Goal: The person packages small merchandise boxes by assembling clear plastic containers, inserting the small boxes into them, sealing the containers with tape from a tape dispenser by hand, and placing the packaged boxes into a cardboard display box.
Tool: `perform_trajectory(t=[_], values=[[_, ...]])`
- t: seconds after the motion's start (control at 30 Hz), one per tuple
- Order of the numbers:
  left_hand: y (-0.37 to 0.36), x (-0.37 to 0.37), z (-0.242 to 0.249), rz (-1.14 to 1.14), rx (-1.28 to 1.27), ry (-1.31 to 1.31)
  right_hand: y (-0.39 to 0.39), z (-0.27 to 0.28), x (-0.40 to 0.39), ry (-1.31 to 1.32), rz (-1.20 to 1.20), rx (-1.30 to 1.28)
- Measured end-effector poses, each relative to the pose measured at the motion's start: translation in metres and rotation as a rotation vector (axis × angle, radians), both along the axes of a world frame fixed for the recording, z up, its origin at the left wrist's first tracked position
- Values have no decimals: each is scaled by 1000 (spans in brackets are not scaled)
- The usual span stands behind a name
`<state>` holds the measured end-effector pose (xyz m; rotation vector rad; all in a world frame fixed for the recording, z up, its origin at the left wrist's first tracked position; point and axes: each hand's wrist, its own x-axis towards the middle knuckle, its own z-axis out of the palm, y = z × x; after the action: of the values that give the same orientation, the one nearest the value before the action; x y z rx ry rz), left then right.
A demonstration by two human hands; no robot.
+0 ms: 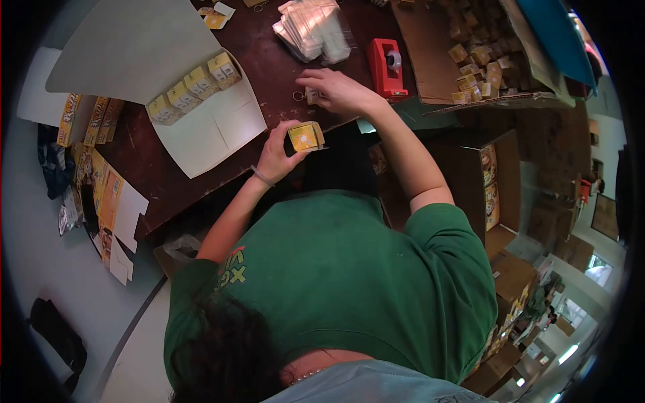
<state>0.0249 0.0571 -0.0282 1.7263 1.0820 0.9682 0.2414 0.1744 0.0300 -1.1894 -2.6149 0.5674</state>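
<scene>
In my left hand [274, 156] is a small yellow box [304, 137] with a pale starburst on its face, held between thumb and fingers over the table's near edge. A flap stands out at the box's lower edge. My right hand [339, 93] is above the table, fingers bent over a small white keyring piece [312, 97]; its metal ring pokes out to the left. The thumb is mostly hidden, but the fingers appear closed on the piece. Left of my hands, an opened white display carton [218, 131] holds a row of small yellow-and-white boxes [195, 88].
Behind my right hand are a red tape dispenser [386, 67] and a stack of clear plastic packs [312, 30]. A cardboard carton [430, 60] of loose small boxes stands at right. Printed yellow cartons [87, 121] stand at left. Another open carton [507, 181] is beside my right arm.
</scene>
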Motion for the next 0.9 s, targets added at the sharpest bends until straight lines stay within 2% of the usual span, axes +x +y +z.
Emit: perform_trajectory(t=[0.03,0.17,0.27,0.33,0.37,0.47,0.5,0.6,0.63,0.7,0.73,0.77,0.8,0.83,0.9], values=[[1,-1,2,-4,6,5,2,-4,1,17,83,-99],[-1,-1,-2,-1,1,-10,-10,4,9,173,-80,-255],[1,0,-1,4,16,4,-42,-19,9,591,-378,11],[1,-1,0,0,47,39,-66,-36,4,596,-540,126],[0,-1,1,4,48,50,-75,-44,3,492,-576,190],[1,-1,1,11,41,71,-79,-45,0,397,-568,350],[0,-1,1,13,28,53,-80,-31,-1,384,-534,317],[3,1,2,3,-16,4,-57,-9,12,286,-161,261],[5,2,2,-4,-39,-14,-45,-20,19,289,-45,145],[12,6,5,-19,-47,-28,-33,-25,25,408,-119,-35],[16,8,6,-22,-41,-32,-26,-11,23,493,-139,-85],[19,10,6,-26,-39,-35,-24,1,17,704,-243,-322],[22,12,4,-29,-38,-39,-22,22,13,792,-297,-521],[24,12,1,-37,-49,-54,-25,46,6,981,-227,-599],[23,14,3,-32,-50,-66,-38,78,-2,928,-85,-903]])
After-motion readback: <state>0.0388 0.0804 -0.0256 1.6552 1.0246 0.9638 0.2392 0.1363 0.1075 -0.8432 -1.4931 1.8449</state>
